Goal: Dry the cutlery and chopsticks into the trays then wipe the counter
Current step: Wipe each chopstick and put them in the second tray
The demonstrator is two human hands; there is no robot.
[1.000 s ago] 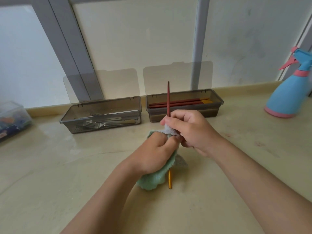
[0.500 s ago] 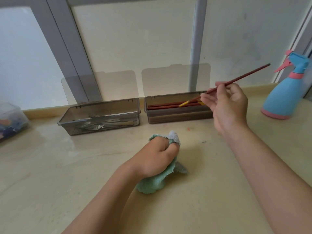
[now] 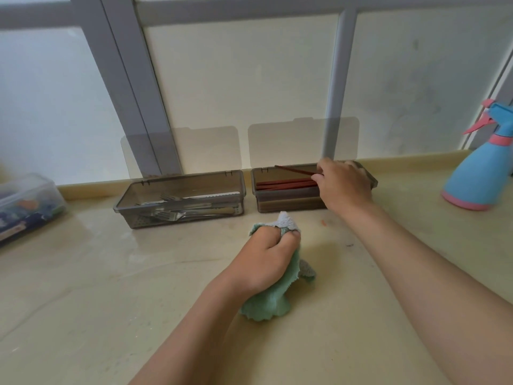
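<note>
A shiny cream counter runs under a frosted window; the left hand squeezes a green cloth in front of the chopstick tray; the right hand is over that tray, pinching one red chopstick above the other chopsticks; forks lie in the cutlery tray left of it; a blue spray bottle stands to its right.

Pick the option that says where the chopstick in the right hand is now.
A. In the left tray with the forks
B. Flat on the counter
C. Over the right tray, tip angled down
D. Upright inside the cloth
C: the right hand holds the chopstick slanted over the right tray.
</note>
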